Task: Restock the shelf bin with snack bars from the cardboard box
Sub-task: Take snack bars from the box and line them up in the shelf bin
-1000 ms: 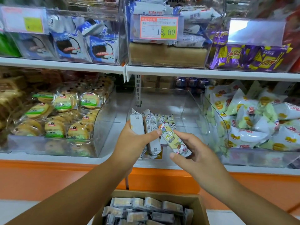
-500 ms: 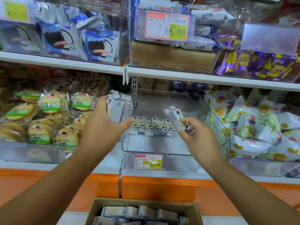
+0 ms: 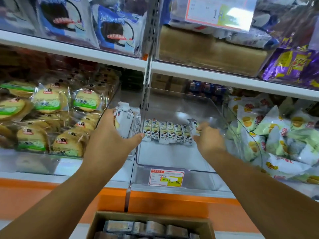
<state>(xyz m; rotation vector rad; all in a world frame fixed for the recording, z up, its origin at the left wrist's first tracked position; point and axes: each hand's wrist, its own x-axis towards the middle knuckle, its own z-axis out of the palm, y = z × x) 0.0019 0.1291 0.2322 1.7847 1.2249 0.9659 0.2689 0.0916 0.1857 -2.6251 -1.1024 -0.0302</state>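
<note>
Shelf bin [image 3: 198, 170] holds a row of snack bars [image 3: 165, 132]. Left hand [image 3: 110, 138] grips several bars [image 3: 123, 121]; right hand [image 3: 208, 137] pinches one bar [image 3: 193, 126].

A white metal upper shelf [image 3: 69, 50] and a lower shelf of the same make [image 3: 96, 177] hang on a grey perforated metal upright [image 3: 151, 31], above a glossy orange base panel [image 3: 172, 202] and a strip of pale floor [image 3: 81, 229]. Clear plastic bins to either side hold round yellow cakes in green-labelled wrappers [image 3: 51, 104] and white-and-yellow pillow packs [image 3: 276, 135]; above sit blue-and-white packets [image 3: 117, 31] and purple-and-yellow wrappers [image 3: 293, 66]. Bright overhead light glares off a red-bordered price card [image 3: 221, 12].
</note>
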